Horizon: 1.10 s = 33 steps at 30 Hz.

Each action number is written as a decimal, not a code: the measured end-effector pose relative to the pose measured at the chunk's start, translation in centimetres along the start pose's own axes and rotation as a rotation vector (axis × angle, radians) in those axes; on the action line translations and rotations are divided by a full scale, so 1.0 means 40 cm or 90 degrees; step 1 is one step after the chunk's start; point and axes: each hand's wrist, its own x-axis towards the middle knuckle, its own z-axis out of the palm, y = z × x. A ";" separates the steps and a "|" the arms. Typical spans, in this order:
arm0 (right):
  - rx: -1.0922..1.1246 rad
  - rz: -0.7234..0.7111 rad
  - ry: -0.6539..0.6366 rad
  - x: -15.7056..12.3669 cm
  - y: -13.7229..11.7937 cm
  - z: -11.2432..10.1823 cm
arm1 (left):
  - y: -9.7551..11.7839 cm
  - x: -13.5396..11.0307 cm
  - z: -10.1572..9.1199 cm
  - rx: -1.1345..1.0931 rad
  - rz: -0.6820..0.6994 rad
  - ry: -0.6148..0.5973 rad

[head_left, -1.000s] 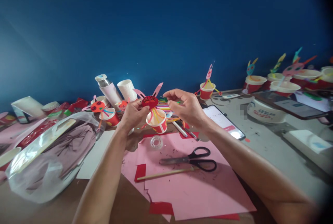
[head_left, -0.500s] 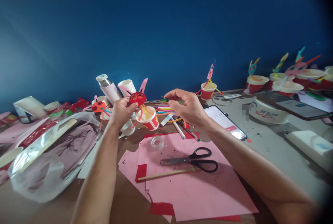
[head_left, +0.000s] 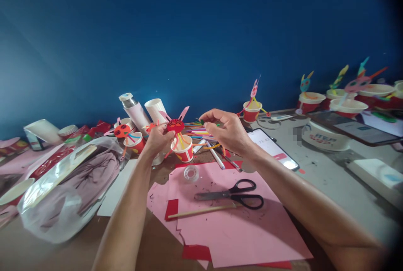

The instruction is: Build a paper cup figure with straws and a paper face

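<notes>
My left hand [head_left: 159, 139] is closed on a paper-cup figure [head_left: 183, 148]: a red and white cup with a red round face, pink ears and coloured strips. It holds the figure just above the table's far side. My right hand [head_left: 228, 130] hovers to the right of the figure with fingers curled and thumb pinched to fingertips; I cannot make out anything in them. Below the hands lie pink paper sheets [head_left: 233, 225], a clear tape roll [head_left: 191, 173], black scissors [head_left: 234, 193] and a wooden stick [head_left: 201, 211].
A plastic bag with cloth [head_left: 69, 187] lies at the left. Behind it stand a flask [head_left: 136, 109], stacked white cups [head_left: 155, 109] and another cup figure [head_left: 130, 136]. A phone [head_left: 273, 148] lies right of my hand. More cup figures [head_left: 343, 99] line the blue wall.
My left hand swung the cup figure left, then brought it back toward the middle and a little lower. My right hand stayed almost still.
</notes>
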 end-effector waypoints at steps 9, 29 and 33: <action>0.015 0.006 -0.012 0.000 -0.005 -0.006 | -0.005 -0.015 -0.005 -0.069 -0.039 -0.054; 0.027 0.004 -0.022 -0.008 -0.019 -0.013 | -0.017 -0.025 -0.006 -0.048 -0.051 -0.022; 0.024 0.004 -0.028 -0.010 -0.019 -0.008 | -0.022 -0.017 -0.002 -0.038 -0.040 -0.010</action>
